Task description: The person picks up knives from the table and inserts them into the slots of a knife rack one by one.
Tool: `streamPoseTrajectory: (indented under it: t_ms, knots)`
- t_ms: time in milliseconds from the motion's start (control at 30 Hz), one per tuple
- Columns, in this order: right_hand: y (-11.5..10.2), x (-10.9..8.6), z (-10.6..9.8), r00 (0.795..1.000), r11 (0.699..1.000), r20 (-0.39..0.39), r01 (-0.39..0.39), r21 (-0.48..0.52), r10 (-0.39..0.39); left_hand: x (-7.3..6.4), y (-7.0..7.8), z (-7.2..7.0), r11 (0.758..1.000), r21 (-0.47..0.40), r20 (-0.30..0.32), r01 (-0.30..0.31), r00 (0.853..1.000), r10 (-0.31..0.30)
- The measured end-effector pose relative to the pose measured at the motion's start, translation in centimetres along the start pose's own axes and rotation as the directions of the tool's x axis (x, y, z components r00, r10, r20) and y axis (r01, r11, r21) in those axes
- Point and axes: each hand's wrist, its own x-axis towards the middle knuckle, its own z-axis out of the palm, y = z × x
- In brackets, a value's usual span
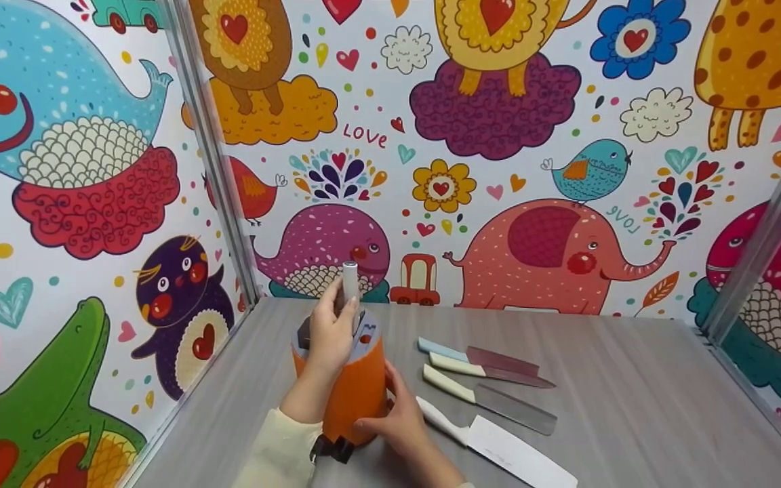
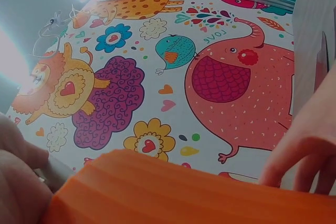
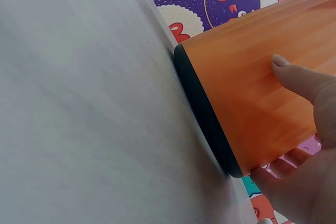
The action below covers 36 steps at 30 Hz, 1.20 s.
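Observation:
An orange knife block [image 1: 356, 390] with a grey slotted top stands upright on the table. Above it, my left hand [image 1: 331, 332] grips a light grey cylindrical handle [image 1: 350, 279] that points up. The part below that handle is hidden by the hand and the block's top. My right hand [image 1: 401, 413] holds the block low on its right side, thumb on the near face and fingers curved round the far side. In the right wrist view, the block's dark base [image 3: 202, 108] meets the table.
Right of the block lie a blue-handled knife [image 1: 445, 349], a slim cream-handled knife [image 1: 458, 364], a second cream-handled knife [image 1: 451, 384] with a broad blade, and a white cleaver [image 1: 516, 453]. Patterned panels [image 1: 519, 163] enclose the grey table [image 1: 641, 400] at the back and sides.

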Motion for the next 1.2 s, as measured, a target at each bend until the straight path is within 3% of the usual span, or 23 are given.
streamPoseTrajectory:
  t_ms: [433, 700, 833, 900, 967, 1000, 1067, 1100, 1133, 1167, 1200]
  knots:
    - [0.2, -0.1, -0.2, 1.0, 0.999, 0.009, -0.008, -0.049, 0.009, 0.9, 0.3, -0.3, 0.994, 0.098, 0.057, 0.043, 0.997, -0.049]
    - [0.3, 0.0, -0.4, 0.999, 0.998, 0.023, -0.024, -0.058, 0.025, 1.4, 0.5, -0.5, 0.988, 0.139, 0.047, 0.061, 0.997, -0.068]
    - [0.3, 0.0, -0.5, 1.0, 0.998, 0.024, -0.015, -0.053, 0.016, 1.2, 0.4, -0.6, 0.991, 0.129, 0.012, 0.022, 1.0, -0.024]
    - [0.3, -0.1, -0.5, 1.0, 0.999, 0.026, 0.001, -0.051, 0.001, 0.9, 0.3, -0.9, 0.981, 0.185, -0.028, -0.058, 0.998, 0.064]
    - [0.4, -0.2, -0.4, 1.0, 0.999, 0.029, 0.009, -0.049, -0.007, 0.8, -0.1, -1.7, 0.942, 0.275, -0.063, -0.195, 0.973, 0.22]
    - [0.4, -0.2, -0.4, 1.0, 0.999, 0.03, 0.009, -0.05, -0.008, 0.8, -0.4, -2.3, 0.906, 0.326, -0.074, -0.27, 0.948, 0.309]
    - [0.4, -0.1, -0.3, 1.0, 0.999, 0.029, 0.01, -0.046, -0.009, 1.0, -1.2, -3.6, 0.819, 0.416, -0.092, -0.395, 0.878, 0.47]
    - [0.5, -0.1, -0.2, 1.0, 0.999, 0.027, 0.006, -0.045, -0.005, 1.1, -1.8, -4.3, 0.787, 0.432, -0.094, -0.441, 0.846, 0.525]
    - [0.5, 0.0, -0.2, 1.0, 0.999, 0.024, -0.002, -0.044, 0.003, 1.1, -2.5, -5.0, 0.776, 0.427, -0.092, -0.465, 0.831, 0.548]
    - [0.5, 0.0, -0.2, 1.0, 0.999, 0.022, -0.01, -0.042, 0.011, 0.9, -3.2, -5.6, 0.781, 0.408, -0.089, -0.474, 0.83, 0.55]
    - [0.6, 0.0, -0.1, 1.0, 0.999, 0.02, -0.016, -0.04, 0.017, 0.7, -4.1, -6.2, 0.797, 0.376, -0.087, -0.472, 0.838, 0.538]
